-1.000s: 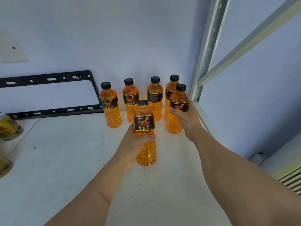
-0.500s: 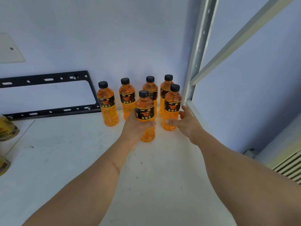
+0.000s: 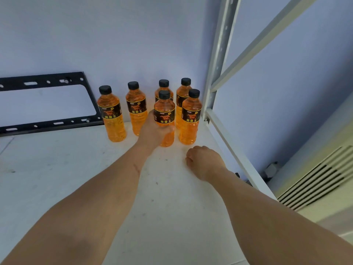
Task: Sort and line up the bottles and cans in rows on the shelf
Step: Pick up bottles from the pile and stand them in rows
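The left hand (image 3: pixel 152 131) has its fingers (image 3: pixel 168 129) curled round the lower body of a front-row bottle (image 3: pixel 164 113), just under the black label, with the thumb side hidden behind the bottle. The bottle stands upright on the shelf (image 3: pixel 76 178), and whether its base is fully down or just above the surface cannot be told. Directly behind those fingers stands a back-row bottle (image 3: pixel 163 86), mostly hidden. Just to the right of them is the second front bottle (image 3: pixel 191 117), close beside the held one, with another bottle (image 3: pixel 184 88) behind it near the white shelf upright (image 3: pixel 214 92). To the left of the fingers stand two more bottles (image 3: pixel 136 109), (image 3: pixel 111 115), spaced apart along the wall.

The step in hand looks like seating this bottle as the second of a front row. The next move likely calls for squaring it with its neighbour, letting go without tipping it, then fetching more.

The right hand (image 3: pixel 205 161) sits nearer the person, apart from the bottles, knuckles up, its fingers loosely curled and holding nothing. Both forearms reach forward from the bottom edge, the left one angled up towards the bottles. A black metal bracket (image 3: pixel 47 104) leans against the wall far to the left.
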Demonstrator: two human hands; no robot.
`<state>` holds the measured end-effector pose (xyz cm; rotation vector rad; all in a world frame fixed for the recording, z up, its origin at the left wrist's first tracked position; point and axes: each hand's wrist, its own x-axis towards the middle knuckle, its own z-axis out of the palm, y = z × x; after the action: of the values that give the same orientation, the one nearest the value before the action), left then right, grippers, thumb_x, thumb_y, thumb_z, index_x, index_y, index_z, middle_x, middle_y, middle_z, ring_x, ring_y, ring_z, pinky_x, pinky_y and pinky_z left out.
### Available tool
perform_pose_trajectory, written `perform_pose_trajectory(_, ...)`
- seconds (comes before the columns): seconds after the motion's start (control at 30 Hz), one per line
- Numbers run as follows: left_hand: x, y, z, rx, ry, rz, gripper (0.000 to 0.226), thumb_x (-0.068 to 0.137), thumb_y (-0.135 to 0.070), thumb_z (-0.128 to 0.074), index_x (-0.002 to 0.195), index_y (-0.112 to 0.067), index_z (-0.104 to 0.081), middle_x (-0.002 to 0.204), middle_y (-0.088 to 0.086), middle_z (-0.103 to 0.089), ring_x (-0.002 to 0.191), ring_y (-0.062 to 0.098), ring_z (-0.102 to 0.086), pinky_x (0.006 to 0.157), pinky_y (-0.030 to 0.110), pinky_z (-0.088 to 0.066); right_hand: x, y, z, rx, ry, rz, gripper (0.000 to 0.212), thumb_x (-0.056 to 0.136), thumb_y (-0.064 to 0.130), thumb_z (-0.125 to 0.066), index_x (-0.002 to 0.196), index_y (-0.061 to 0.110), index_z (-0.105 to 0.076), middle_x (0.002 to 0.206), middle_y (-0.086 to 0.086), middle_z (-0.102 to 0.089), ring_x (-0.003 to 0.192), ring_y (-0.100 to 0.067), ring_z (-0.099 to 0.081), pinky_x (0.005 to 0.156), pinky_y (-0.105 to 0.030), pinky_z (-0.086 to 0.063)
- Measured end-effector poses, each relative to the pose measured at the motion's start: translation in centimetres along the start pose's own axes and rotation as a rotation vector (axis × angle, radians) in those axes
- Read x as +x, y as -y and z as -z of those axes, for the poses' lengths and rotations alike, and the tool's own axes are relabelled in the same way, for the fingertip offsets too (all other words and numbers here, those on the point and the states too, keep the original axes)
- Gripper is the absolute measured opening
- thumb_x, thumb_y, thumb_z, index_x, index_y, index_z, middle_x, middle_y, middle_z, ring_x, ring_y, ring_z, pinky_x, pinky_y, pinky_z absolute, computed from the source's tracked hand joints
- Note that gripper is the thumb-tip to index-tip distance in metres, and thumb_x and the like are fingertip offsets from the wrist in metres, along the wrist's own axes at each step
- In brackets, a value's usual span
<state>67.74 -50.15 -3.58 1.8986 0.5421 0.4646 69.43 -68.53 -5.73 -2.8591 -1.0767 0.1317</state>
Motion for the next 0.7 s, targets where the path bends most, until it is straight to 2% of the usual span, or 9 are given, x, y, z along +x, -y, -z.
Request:
perform_pose_trajectory(0.1,0.1,0.1,0.3,0.017,0.024,0.016,0.080,0.076,-0.025,-0.082,0.142,-0.021,-0.037,0.138,0.000,-0.053,0.127,0.021,-0.050,0.102,0.040,-0.041,-0.2,0.4,-0.1,-0.009,-0.005,0.016,0.034,0.102,0.033,-0.035,0.110,0.016,-0.064,0.097,-0.002,-0.060,0.091,-0.020,-0.058,0.080,-0.037,-0.054)
perform_pose_trajectory(0.17,-0.3,0.4,0.5,0.066,0.042,0.061,0.083,0.078,-0.030,-0.080,0.145,-0.021,-0.033,0.144,0.001,-0.049,0.131,0.024,-0.047,0.103,0.041,-0.041,-0.4,0.9,0.1,-0.039,-0.008,0.027,0.034,0.102,0.033,-0.035,0.112,0.017,-0.063,0.098,-0.003,-0.060,0.091,-0.020,-0.057,0.078,-0.035,-0.052)
perform_pose_trajectory(0.23,-1.4,1.0,1.0,0.190,0.015,0.128,0.081,0.084,-0.039,-0.074,0.148,-0.019,-0.030,0.147,0.003,-0.045,0.131,0.025,-0.047,0.101,0.039,-0.043,-0.6,1.6,0.5,-0.069,-0.014,0.032,0.034,0.102,0.032,-0.035,0.115,0.017,-0.063,0.100,-0.004,-0.061,0.091,-0.021,-0.057,0.075,-0.033,-0.050)
perform_pose_trajectory(0.3,-3.1,1.6,2.0,0.382,-0.040,0.120,0.069,0.090,-0.043,-0.065,0.147,-0.018,-0.035,0.145,0.003,-0.049,0.127,0.025,-0.052,0.098,0.038,-0.046,-0.9,2.4,1.1,-0.095,-0.014,0.036,0.033,0.103,0.032,-0.036,0.118,0.016,-0.061,0.102,-0.004,-0.061,0.091,-0.021,-0.057,0.073,-0.032,-0.049)
perform_pose_trajectory(0.4,-7.0,2.6,4.3,0.795,-0.052,-0.084,0.047,0.097,-0.042,-0.052,0.140,-0.023,-0.048,0.141,-0.001,-0.053,0.122,0.022,-0.055,0.093,0.037,-0.051,-2.0,3.8,1.5,-0.139,-0.031,0.075,0.032,0.103,0.030,-0.037,0.117,0.014,-0.061,0.101,-0.005,-0.061,0.090,-0.020,-0.056,0.072,-0.031,-0.045)
perform_pose_trajectory(0.5,-10.9,3.9,7.3,1.129,-0.011,-0.334,0.040,0.101,-0.038,-0.038,0.135,-0.022,-0.054,0.135,0.000,-0.056,0.115,0.020,-0.056,0.088,0.033,-0.049,-3.6,5.9,1.7,-0.179,-0.054,0.145,0.032,0.103,0.027,-0.035,0.119,0.014,-0.060,0.106,-0.006,-0.061,0.098,-0.023,-0.056,0.077,-0.033,-0.043)
perform_pose_trajectory(0.6,-14.9,5.2,10.3,1.269,-0.020,-0.428,0.038,0.102,-0.033,-0.034,0.124,-0.019,-0.061,0.123,0.001,-0.062,0.107,0.022,-0.057,0.086,0.033,-0.045,-5.4,8.7,1.3,-0.208,-0.074,0.218,0.030,0.103,0.024,-0.035,0.119,0.014,-0.058,0.111,-0.006,-0.060,0.101,-0.024,-0.056,0.075,-0.033,-0.039)
perform_pose_trajectory(0.7,-19.4,6.0,13.3,1.301,-0.060,-0.451,0.033,0.100,-0.029,-0.039,0.111,-0.014,-0.066,0.107,0.002,-0.065,0.095,0.024,-0.059,0.080,0.035,-0.045,-7.9,12.0,0.6,-0.223,-0.110,0.307,0.029,0.102,0.021,-0.035,0.119,0.014,-0.057,0.113,-0.005,-0.060,0.103,-0.024,-0.056,0.075,-0.032,-0.036)
